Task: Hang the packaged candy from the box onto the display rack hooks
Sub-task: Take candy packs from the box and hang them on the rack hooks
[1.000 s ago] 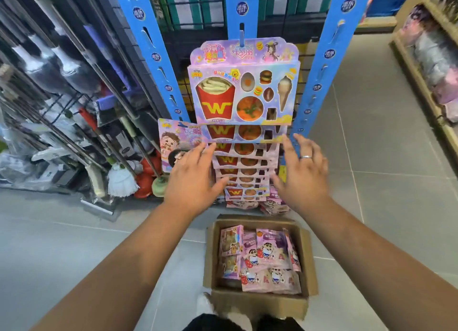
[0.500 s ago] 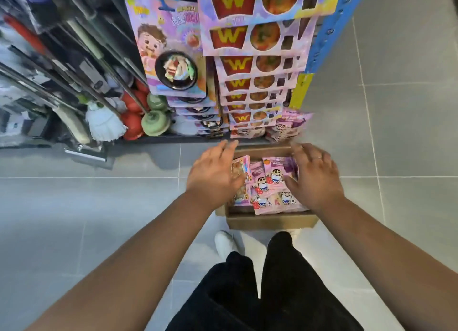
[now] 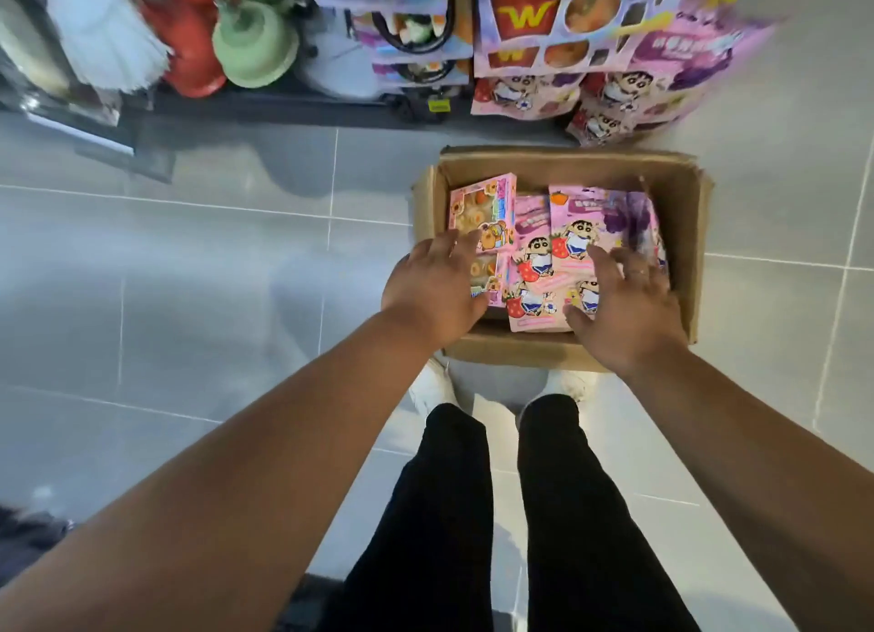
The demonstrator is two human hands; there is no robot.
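An open cardboard box (image 3: 681,215) sits on the floor in front of my feet, filled with several pink cartoon candy packs (image 3: 563,248). My left hand (image 3: 435,291) hovers over the box's left side with fingers spread above a pink boxed pack (image 3: 485,208). My right hand (image 3: 619,305) is spread over the packs at the right, a ring on one finger. Neither hand holds anything. The display rack's lowest hanging packs (image 3: 529,21) show at the top, with pink cartoon packs (image 3: 615,97) hanging just above the box.
Mops and plungers (image 3: 203,40) stand at the top left on a dark rack base (image 3: 284,106). Grey floor tiles (image 3: 189,277) surround the box. My legs in black trousers (image 3: 501,513) and white shoes are right behind the box.
Both hands dropped from the hanging packs on the rack to the box. My view tilted down, and the hands now spread over the candy packs.
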